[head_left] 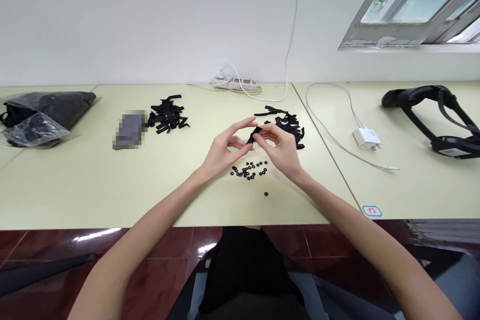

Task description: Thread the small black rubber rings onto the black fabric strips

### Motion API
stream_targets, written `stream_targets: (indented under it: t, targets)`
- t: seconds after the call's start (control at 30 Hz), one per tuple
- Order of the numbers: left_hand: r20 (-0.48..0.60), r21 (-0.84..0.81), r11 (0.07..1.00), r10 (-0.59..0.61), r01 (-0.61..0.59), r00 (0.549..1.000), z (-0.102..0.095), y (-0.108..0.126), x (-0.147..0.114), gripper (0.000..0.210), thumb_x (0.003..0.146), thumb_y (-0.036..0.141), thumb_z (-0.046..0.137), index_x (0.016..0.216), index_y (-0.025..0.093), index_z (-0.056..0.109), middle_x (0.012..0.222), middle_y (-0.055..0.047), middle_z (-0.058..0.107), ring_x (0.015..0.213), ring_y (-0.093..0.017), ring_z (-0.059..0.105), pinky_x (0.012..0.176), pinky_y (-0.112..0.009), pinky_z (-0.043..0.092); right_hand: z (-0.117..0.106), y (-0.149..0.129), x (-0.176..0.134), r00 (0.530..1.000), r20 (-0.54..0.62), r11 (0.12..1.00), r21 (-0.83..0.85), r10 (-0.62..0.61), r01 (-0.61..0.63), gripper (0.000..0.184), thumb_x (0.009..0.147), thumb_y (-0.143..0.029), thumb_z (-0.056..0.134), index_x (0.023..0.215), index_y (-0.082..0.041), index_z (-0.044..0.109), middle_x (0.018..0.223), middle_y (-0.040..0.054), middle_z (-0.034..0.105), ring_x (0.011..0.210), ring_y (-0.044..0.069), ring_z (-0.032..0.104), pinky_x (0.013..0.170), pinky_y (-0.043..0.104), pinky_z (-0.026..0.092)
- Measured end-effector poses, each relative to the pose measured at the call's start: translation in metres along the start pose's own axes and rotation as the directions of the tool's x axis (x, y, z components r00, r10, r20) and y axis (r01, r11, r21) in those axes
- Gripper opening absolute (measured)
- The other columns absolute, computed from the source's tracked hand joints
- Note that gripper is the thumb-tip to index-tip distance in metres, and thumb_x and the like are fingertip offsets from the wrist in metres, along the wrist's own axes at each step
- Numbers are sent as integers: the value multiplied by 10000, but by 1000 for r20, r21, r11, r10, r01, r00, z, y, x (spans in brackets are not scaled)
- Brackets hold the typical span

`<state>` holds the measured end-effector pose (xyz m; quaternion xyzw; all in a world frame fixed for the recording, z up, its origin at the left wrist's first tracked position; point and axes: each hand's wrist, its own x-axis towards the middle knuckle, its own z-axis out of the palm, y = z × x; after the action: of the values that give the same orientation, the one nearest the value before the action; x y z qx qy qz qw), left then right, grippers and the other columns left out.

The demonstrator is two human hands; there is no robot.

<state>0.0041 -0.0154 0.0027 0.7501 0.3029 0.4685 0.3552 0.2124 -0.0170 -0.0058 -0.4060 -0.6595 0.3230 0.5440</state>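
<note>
Between my two hands, a short black fabric strip (254, 134) is held a little above the table. My left hand (229, 144) pinches its lower left end near thumb and fingertips. My right hand (279, 146) grips the upper right end between thumb and fingers. Just below the hands lie several small black round washer-like pieces (247, 172), with one piece (266, 194) apart nearer the table's front edge. Behind my right hand is a loose heap of black strips (294, 127), partly covered by that hand. Another heap of black strips (168, 116) lies farther left.
A blurred grey object (129, 130) lies beside the left heap, and a dark plastic bag (48, 115) at far left. A power strip (236, 83) sits against the wall. Rightward are a white charger (366, 137) with its cable and a black headset (431, 117).
</note>
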Motion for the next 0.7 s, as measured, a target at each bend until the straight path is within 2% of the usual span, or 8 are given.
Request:
stream_targets:
  t: [0.07,0.13,0.17,0.23,0.33,0.4,0.47,0.7]
  targets:
    - [-101,69,997,48,-41,994,0,3,0,540,1047,439,797,1555,337,647,1565,-101,666,1058,-176,776,983,-345,674,-6,-2,0,993,-54,989,-105,-107,101,166,1045,-457,757,1067,-296,792,1066,69,820,985,290,789,1003,523,673]
    - [-189,103,993,72,-53,979,0,7,1,363,1033,451,815,1345,276,752,1398,-94,723,1064,-189,757,981,-352,663,-13,-2,1,976,-54,963,-181,-212,199,140,1075,-422,725,1064,-324,825,1089,80,833,1044,320,791,1034,554,657]
    - [-182,61,998,40,-29,983,0,10,2,284,1039,462,806,1221,246,777,1267,-84,750,1004,-181,751,945,-346,664,-17,-1,1,963,-31,945,-204,-267,255,138,1084,-402,718,1058,-338,837,1082,78,842,1051,328,797,1034,563,657]
    - [-40,-132,987,-95,89,995,0,15,4,288,1065,499,764,1055,212,776,1034,-58,753,865,-164,735,857,-337,672,-25,4,2,920,44,889,-244,-388,387,139,1092,-352,718,1061,-358,853,1079,64,862,1039,324,817,999,557,679]
    - [205,-384,873,-239,303,949,0,21,5,366,1053,561,760,1012,197,776,937,-51,735,818,-172,735,784,-345,696,-35,11,4,775,167,715,-305,-610,629,190,1095,-233,722,1185,-345,847,1146,39,883,1052,287,848,915,490,732]
    - [232,-444,819,-286,363,930,1,23,5,378,1012,572,807,1009,195,779,940,-56,736,852,-185,742,749,-334,702,-38,13,5,653,219,575,-329,-725,749,312,1088,-135,712,1328,-312,805,1206,41,883,1099,264,855,898,442,752]
    - [221,-457,797,-329,395,918,3,22,4,376,977,560,849,1003,192,780,928,-56,737,865,-189,745,717,-313,696,-39,13,6,577,255,484,-348,-776,803,419,1089,-69,681,1433,-297,751,1237,45,878,1131,250,856,909,416,760]
    - [220,-481,716,-460,506,860,6,17,3,410,900,561,912,1016,187,790,883,-56,721,873,-201,738,630,-277,660,-36,6,5,555,315,440,-369,-770,819,480,1083,-15,638,1467,-292,714,1224,52,875,1122,251,859,930,403,759]
